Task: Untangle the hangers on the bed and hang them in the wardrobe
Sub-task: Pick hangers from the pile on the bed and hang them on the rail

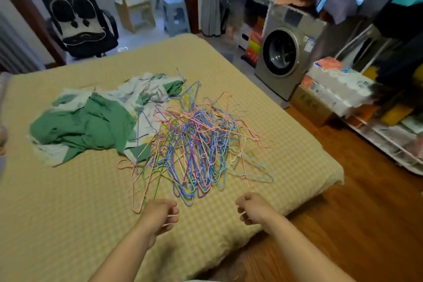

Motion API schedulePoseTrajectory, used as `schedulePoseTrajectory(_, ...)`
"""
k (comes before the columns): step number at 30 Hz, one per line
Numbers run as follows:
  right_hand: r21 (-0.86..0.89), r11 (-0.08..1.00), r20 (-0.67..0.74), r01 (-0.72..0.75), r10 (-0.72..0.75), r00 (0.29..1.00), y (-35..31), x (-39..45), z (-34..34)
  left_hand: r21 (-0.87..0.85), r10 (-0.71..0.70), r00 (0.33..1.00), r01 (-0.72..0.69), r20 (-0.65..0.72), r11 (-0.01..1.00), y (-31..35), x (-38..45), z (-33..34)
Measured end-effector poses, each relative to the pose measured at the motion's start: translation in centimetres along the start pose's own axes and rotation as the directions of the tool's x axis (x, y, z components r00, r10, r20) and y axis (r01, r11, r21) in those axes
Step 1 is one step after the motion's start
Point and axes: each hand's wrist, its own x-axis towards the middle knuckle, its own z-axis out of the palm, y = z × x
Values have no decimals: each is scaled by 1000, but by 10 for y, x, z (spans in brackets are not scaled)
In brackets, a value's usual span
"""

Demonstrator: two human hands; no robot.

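Tangled wire hangers [194, 142] are lying mid-bed [68, 201], right of green clothing [84, 126]. Left hand [160, 215] and right hand [251, 209] are hovering nearside, each grip loosely curled, holding nothing.
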Motion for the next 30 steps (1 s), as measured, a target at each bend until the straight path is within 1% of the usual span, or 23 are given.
schedulePoseTrajectory(3, 18, 997, -9, -80, 80, 997, 0, 34, -20, -24, -91, 996, 91, 16, 996, 12, 23, 4)
schedulePoseTrajectory(6, 4, 994, -124, -110, 109, 986, -15, 88, -63, -59, -104, 994, 102, -42, 993, 32, 50, 15)
schedulePoseTrajectory(8, -49, 994, -218, -98, 85, 972, -32, 136, -96, -88, -98, 992, 91, -84, 992, 47, 65, 25)
schedulePoseTrajectory(10, -108, 991, -345, -81, 39, 938, -52, 183, -128, -108, -101, 988, 89, -115, 990, 60, 67, 36)
schedulePoseTrajectory(11, -126, 989, -385, -72, 18, 923, -63, 209, -142, -125, -105, 985, 88, -137, 988, 66, 69, 44)
schedulePoseTrajectory(12, -154, 986, -395, -68, 2, 919, -76, 231, -155, -138, -112, 982, 91, -153, 986, 71, 70, 52)
schedulePoseTrajectory(14, -187, 980, -353, -66, -5, 936, -100, 274, -167, -192, -151, 971, 115, -187, 975, 77, 68, 68)
schedulePoseTrajectory(15, -171, 982, -292, -75, 22, 956, -109, 298, -169, -219, -168, 964, 122, -207, 968, 80, 69, 77)
schedulePoseTrajectory(17, 0, 992, -99, -128, 127, 987, -118, 319, -162, -249, -196, 955, 139, -221, 958, 83, 70, 95)
schedulePoseTrajectory(18, 30, 989, -21, -142, 142, 990, -118, 328, -158, -278, -226, 946, 159, -231, 947, 84, 73, 105)
schedulePoseTrajectory(20, 45, 993, 53, -109, 106, 993, -118, 322, -146, -316, -265, 938, 187, -225, 930, 85, 75, 119)
schedulePoseTrajectory(21, 52, 997, 48, -58, 55, 997, -117, 320, -142, -334, -284, 935, 203, -213, 920, 85, 76, 125)
schedulePoseTrajectory(23, 125, 991, -44, 55, -50, 998, -118, 305, -142, -371, -300, 935, 215, -190, 904, 90, 78, 140)
schedulePoseTrajectory(25, 209, 967, -178, 146, -110, 978, -120, 277, -154, -394, -299, 938, 211, -178, 895, 99, 82, 153)
schedulePoseTrajectory(27, 267, 942, -278, 204, -128, 952, -115, 244, -167, -405, -293, 943, 208, -159, 890, 109, 87, 163)
schedulePoseTrajectory(30, 347, 908, -343, 234, -110, 933, -102, 199, -185, -418, -261, 960, 199, -96, 886, 132, 88, 180)
